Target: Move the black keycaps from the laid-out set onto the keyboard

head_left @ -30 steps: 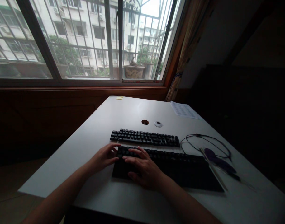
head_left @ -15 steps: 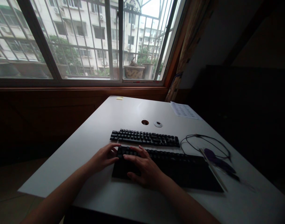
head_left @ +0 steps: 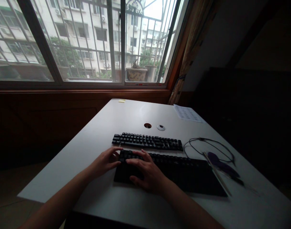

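Observation:
A black keyboard (head_left: 183,178) lies on the white desk, with keycaps along its far part and a flat dark near part. My left hand (head_left: 107,162) is at its far left corner, index finger and thumb bent around the corner keys. The curled fingers behind are partly hidden. My right hand (head_left: 147,173) lies over the left part of the keyboard, palm down, fingers stretched across the keys and thumb apart. Whether a small part sits under its fingertips is hidden. Just beyond, rows of black keycaps (head_left: 147,141) stand close together on the desk.
A black cable (head_left: 213,140) loops at the right. Beside the keyboard lie a thin stick-like tool (head_left: 218,175) and a dark purple object (head_left: 217,160). Farther back are a cable hole (head_left: 147,126), its round cover (head_left: 161,127), printed sheets (head_left: 188,113) and a yellow note (head_left: 121,100).

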A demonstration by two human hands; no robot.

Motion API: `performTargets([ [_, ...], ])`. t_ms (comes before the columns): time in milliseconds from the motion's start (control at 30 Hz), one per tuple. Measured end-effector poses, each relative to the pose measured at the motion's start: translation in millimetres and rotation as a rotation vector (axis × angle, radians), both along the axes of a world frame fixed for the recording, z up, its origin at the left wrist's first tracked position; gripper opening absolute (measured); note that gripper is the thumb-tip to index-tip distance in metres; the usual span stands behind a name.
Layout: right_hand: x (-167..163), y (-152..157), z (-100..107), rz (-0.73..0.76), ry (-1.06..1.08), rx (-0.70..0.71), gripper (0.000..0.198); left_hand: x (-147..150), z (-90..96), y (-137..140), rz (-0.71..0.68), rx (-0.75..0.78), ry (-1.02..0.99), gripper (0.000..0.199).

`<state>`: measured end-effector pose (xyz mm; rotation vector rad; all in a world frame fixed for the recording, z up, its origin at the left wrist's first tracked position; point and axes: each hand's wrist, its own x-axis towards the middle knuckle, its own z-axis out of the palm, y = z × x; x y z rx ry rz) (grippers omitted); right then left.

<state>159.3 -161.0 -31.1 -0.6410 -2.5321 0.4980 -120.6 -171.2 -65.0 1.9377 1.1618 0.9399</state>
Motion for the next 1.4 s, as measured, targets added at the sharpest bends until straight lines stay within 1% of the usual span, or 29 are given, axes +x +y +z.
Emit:
performTargets([
  [67,0,0,0,-0.007,0.009,-0.007,0.052,0,-1.2,0,0.004,-0.006,0.0,0.052],
  [200,2,1,-1,0.004,0.062,-0.04,0.038,-1,2.0,-2,0.016,0.012,0.01,0.052],
  [267,2,3,-3,0.009,0.109,-0.025,0.037,-1,9.9,-1,0.057,0.09,0.051,0.047],
  [333,2,5,-5,-0.001,0.166,-0.011,0.036,-1,21.3,4,0.13,0.197,0.117,0.037],
  [400,1,8,-7,-0.014,0.225,-0.016,0.031,-2,33.0,16,0.221,0.281,0.178,0.026],
  [467,1,9,-7,-0.032,0.272,-0.028,0.026,-5,41.8,34,0.283,0.381,0.268,0.026],
  [533,1,10,-7,-0.05,0.311,-0.025,0.022,-8,45.8,55,0.307,0.46,0.399,0.025],
  [600,2,11,-7,-0.06,0.339,-0.01,0.021,-11,45.2,76,0.326,0.477,0.518,0.025],
  [667,3,10,-6,-0.062,0.361,0.008,0.02,-13,41.3,92,0.311,0.469,0.618,0.026],
  [800,5,10,-3,-0.074,0.362,0.027,0.021,-14,29.5,110,0.299,0.452,0.681,0.03],
  [933,5,9,-1,-0.069,0.351,0.03,0.022,-13,22.3,114,0.284,0.49,0.708,0.032],
  [1167,6,8,-2,-0.07,0.356,0.014,0.024,-19,25.2,113,0.293,0.481,0.793,0.034],
  [1267,6,9,-2,-0.066,0.357,0.023,0.025,-29,24.3,114,0.319,0.467,0.809,0.034],
  [1400,6,10,-2,-0.062,0.362,0.023,0.026,-52,20.1,116,0.385,0.449,0.823,0.037],
])
